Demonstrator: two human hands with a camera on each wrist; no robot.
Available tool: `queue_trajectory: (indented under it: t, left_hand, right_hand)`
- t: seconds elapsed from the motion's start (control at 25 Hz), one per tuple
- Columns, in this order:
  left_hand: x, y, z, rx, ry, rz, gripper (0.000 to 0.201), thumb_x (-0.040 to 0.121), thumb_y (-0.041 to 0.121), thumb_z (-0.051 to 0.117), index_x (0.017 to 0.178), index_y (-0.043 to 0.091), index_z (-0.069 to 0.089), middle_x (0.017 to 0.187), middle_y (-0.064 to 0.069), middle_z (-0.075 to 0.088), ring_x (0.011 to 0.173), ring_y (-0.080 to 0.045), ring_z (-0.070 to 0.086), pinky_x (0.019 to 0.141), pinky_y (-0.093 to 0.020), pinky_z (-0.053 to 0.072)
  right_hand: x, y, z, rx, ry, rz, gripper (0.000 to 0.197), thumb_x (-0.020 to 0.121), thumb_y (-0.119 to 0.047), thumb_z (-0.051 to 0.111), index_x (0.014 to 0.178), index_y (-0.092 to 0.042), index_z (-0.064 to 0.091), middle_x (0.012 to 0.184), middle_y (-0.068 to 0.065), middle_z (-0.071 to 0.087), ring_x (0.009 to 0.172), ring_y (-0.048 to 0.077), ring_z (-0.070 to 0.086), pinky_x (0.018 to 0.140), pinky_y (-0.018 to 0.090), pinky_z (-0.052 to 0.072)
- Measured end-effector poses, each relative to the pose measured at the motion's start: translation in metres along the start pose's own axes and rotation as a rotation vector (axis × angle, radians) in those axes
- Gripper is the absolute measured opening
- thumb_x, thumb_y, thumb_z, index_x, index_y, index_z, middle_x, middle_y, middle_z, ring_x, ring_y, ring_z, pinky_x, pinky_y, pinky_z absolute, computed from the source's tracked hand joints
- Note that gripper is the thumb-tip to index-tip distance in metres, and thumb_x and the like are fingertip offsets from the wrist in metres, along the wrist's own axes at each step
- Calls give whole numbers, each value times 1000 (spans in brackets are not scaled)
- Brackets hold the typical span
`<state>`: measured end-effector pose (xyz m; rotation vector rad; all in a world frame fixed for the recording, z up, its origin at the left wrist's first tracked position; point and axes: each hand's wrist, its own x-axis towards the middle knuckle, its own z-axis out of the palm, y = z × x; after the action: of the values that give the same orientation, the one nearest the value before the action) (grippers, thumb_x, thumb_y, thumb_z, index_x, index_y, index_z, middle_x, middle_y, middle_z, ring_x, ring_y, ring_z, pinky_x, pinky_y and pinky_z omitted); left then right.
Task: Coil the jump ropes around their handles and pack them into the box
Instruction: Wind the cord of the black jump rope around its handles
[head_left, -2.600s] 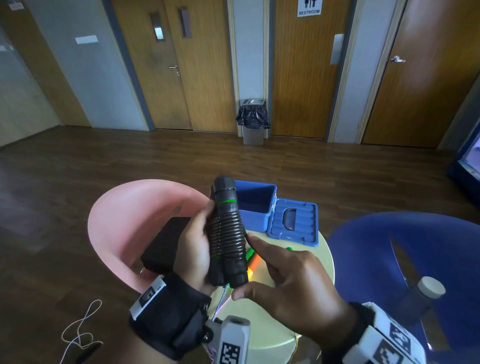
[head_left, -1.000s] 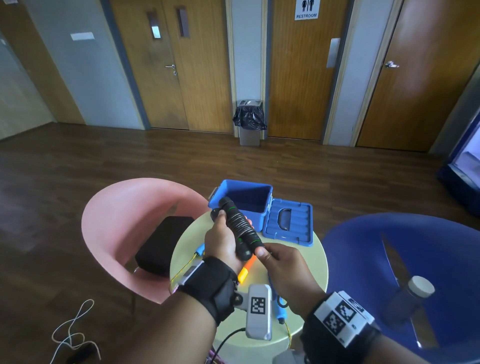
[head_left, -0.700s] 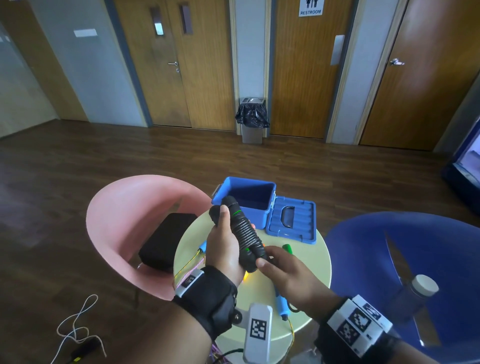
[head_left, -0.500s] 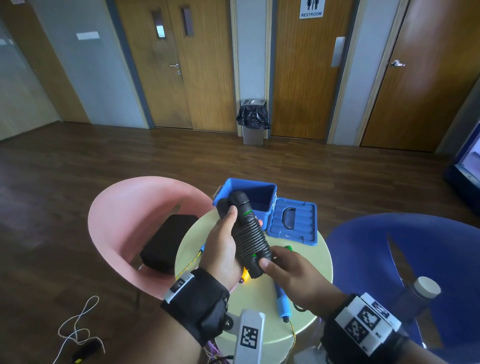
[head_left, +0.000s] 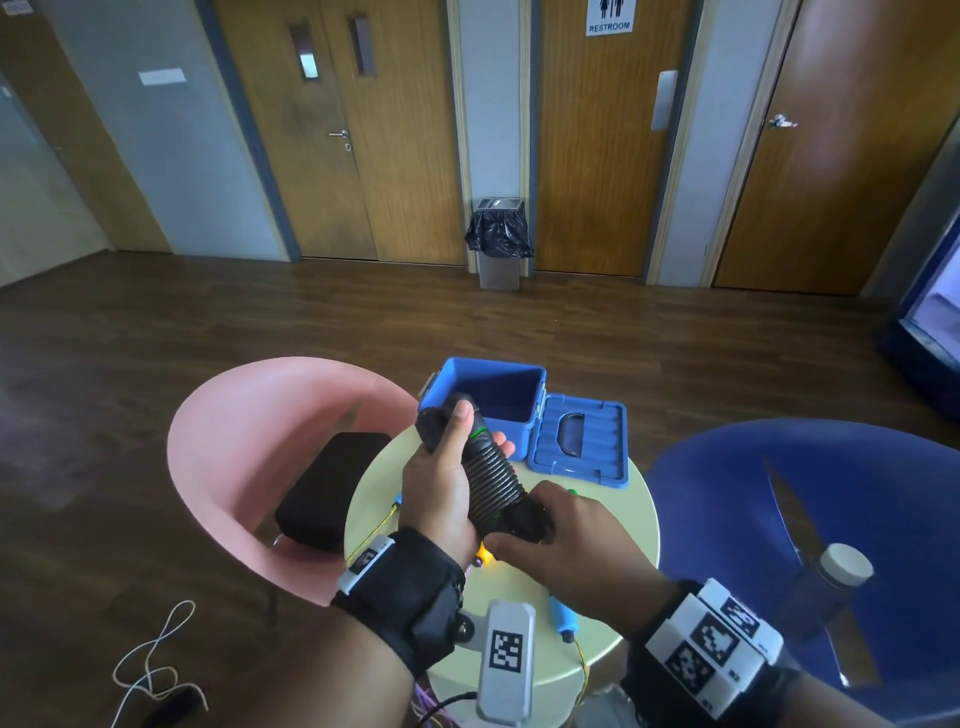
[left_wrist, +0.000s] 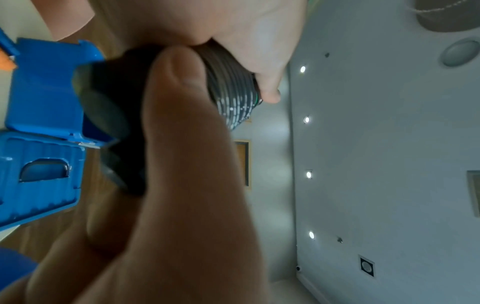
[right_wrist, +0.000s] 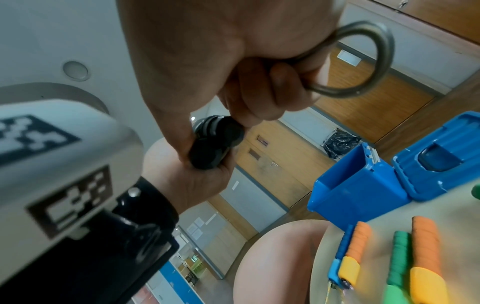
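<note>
Head view: tightly coiled black rope (head_left: 491, 475)

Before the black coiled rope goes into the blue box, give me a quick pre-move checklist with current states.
1. Left hand grips the black jump rope bundle: ok.
2. Right hand holds the bundle's near end: ok.
3. Rope fully wound: not ok; a loose loop sticks out of the right hand.
4. Blue box open, lid folded flat beside it: ok.
5. Room inside the box: ok; nothing visible inside.
6. Other jump ropes on the table: not packed.
</note>
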<state>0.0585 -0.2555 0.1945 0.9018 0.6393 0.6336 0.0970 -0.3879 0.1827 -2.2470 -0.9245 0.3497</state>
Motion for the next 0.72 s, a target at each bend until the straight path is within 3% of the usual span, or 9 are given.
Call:
queue_trajectory:
  t: [0.08,0.16,0.32,0.44,0.6,0.68,0.72]
  left_hand:
    - [2,-5,3,-5,38,-4,51,87,39,72,105,-7,63,78,-17,71,75,-29,73,62,-33,56]
    - [2,-10,3,-32,50,-26,59,85,42,73,110,-10,62,77,-16,71,74,-30,73,67,-35,55]
    - [-2,-12,6,-155,14,-73,75,73,50,76,117,-9,58,79,-13,70,74,-27,72,66,-34,58]
    - [-2,-6,10,-180,-81,-101,69,67,50,74,114,2,60,82,-10,73,79,-24,74,71,-35,60]
    - [-4,6,8,-211,-191,-178,52,70,44,71,110,13,63,106,-11,74,100,-26,72,93,-48,53]
    - [-3,6,10,-211,-160,-146,50,70,44,71,109,13,64,106,-9,74,99,-22,72,91,-47,54]
    - [0,4,11,-199,-124,-124,51,70,45,73,108,11,65,99,-8,74,91,-20,74,84,-44,56]
  right_hand:
    - [0,2,3,-23,12,21,48,77,-66,65,84,-20,53,72,-4,55,64,8,49,53,22,32]
    - [-1,5,4,-16,12,45,50,76,-66,66,85,-18,53,73,-4,56,64,9,49,54,23,33]
    - [-1,15,4,205,-36,64,56,66,-70,68,89,-20,56,76,0,60,63,11,51,60,29,43]
    - [0,17,5,293,-58,35,63,57,-76,66,91,-22,59,80,1,63,68,16,56,66,36,48]
    - [0,19,1,304,-17,-27,44,69,-58,72,80,-19,56,64,-8,47,56,7,40,56,28,36]
    - [1,20,4,325,16,-23,43,68,-60,70,79,-21,56,64,-8,48,55,7,41,55,26,36]
    - [1,19,8,327,35,-16,44,68,-62,69,80,-22,57,65,-8,50,55,6,42,55,25,37]
